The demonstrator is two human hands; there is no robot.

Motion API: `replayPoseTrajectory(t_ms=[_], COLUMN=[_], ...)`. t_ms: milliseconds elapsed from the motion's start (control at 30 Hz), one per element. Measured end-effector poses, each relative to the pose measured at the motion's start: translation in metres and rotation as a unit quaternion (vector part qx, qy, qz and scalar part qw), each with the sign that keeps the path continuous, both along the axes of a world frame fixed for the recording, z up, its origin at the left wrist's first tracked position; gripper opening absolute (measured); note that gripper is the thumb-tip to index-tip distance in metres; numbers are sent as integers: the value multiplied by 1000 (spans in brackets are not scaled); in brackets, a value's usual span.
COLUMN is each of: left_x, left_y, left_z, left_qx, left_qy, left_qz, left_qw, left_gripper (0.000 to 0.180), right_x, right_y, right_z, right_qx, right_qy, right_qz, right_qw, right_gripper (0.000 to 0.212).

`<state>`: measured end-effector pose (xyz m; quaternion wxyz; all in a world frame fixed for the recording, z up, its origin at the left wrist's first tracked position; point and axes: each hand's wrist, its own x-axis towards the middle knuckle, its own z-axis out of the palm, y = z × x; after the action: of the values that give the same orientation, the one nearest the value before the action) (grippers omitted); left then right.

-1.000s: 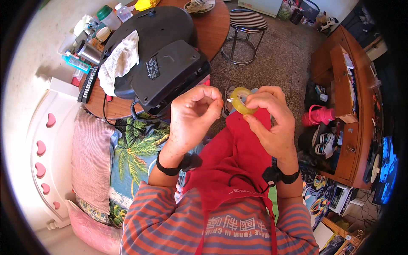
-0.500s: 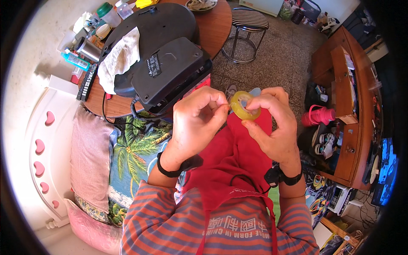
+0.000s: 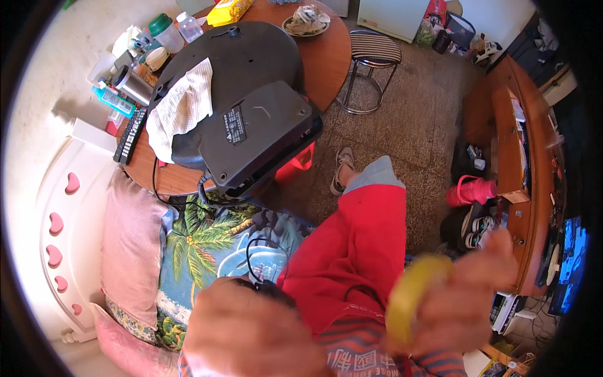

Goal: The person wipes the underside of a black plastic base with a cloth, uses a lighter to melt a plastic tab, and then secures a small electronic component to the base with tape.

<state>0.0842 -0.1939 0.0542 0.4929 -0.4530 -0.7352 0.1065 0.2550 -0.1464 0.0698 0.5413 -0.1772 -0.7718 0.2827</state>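
Note:
A roll of clear yellowish tape (image 3: 411, 301) is in my right hand (image 3: 468, 298), whose fingers are wrapped round it at the lower right, in front of my striped shirt. Motion blurs both the roll and the fingers. My left hand (image 3: 248, 333) is low in the picture, left of my red apron (image 3: 370, 239). It is smeared so much that its fingers do not show clearly. Any strip of tape between the hands cannot be made out. Beyond them, a large black appliance (image 3: 257, 132) lies on the round wooden table (image 3: 326, 75), with a wrinkled sheet of paper (image 3: 182, 113) on top.
On the table's left are a remote control (image 3: 130, 135), a metal cup (image 3: 132, 85) and several bottles. A plate (image 3: 306, 25) stands at the back. A striped stool (image 3: 374, 50) is beyond the table. To the right are a wooden cabinet (image 3: 521, 220) and a pink jug (image 3: 472, 190).
Both hands have come down toward my body and moved apart, the left leftward and the right rightward with the tape roll. The view has shifted slightly, showing my leg and shoe more fully.

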Motion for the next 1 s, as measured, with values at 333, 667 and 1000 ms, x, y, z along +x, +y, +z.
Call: replayPoseTrajectory(t_ms=[333,667,1000], left_x=[-56,-55,-48], left_y=[4,2,-12], left_z=[31,32,36], left_qx=[-131,-131,-128], left_qy=[537,604,657], left_qz=[795,751,693], left_qw=[-248,-232,-267], left_gripper=[12,13,10], right_x=[-55,-37,-64], right_y=[-60,-15,-36], right_z=[1,-15,5], right_qx=[-269,181,-71], right_qy=[618,108,179], right_qz=[737,-111,-104], right_qw=[57,971,976], right_gripper=[10,18,12])
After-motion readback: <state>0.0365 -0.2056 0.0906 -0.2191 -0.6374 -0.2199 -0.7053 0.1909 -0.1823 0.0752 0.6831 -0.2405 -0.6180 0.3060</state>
